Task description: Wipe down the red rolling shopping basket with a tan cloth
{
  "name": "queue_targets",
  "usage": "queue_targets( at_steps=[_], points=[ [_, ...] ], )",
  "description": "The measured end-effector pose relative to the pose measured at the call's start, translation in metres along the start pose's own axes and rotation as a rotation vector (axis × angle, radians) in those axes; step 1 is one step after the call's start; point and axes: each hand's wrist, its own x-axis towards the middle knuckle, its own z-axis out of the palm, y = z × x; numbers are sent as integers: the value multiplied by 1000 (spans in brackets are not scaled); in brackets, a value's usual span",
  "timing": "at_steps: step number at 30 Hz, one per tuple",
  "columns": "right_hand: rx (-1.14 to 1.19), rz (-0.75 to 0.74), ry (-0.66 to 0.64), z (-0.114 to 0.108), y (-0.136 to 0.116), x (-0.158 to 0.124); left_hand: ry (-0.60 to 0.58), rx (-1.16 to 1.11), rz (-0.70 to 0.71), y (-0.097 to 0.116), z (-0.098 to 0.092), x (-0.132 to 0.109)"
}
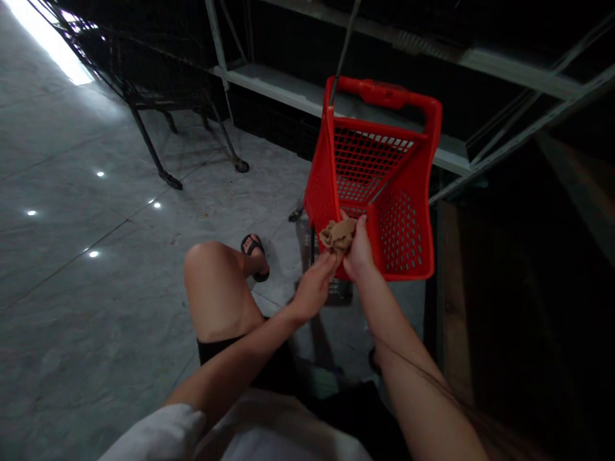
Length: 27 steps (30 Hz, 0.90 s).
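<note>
A crumpled tan cloth (338,235) is bunched between my two hands, in front of the near left corner of a red plastic shopping cart basket (408,269). My right hand (359,253) grips the cloth from the right side, its fingers partly hidden behind it. From below left, my left hand (314,285) holds the cloth's lower edge with its fingers together. The basket has perforated sides and a thick red handle (384,95) at its far end. Its visible inside holds no goods.
Metal shelving (278,89) stands behind the cart, with a thin pole (344,54) by the handle. A dark wheeled cart (158,96) is at upper left on the grey tiled floor (86,307). My bare knee (211,282) is left of my hands; a wooden board (454,301) lies right.
</note>
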Motion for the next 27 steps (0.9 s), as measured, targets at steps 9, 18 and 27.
queue_targets(
  at_steps=[9, 18, 27],
  points=[
    [-56, -229, 154, -1, -18, -62, 16, 132, 83, 49, -23, 6],
    [-49, -359, 883, -54, 16, -131, -700, 265, 452, 104, -30, 105],
    [-446, -582, 561, -13, 58, -106, -706, 1124, 261, 75, -2, 156]
  ],
)
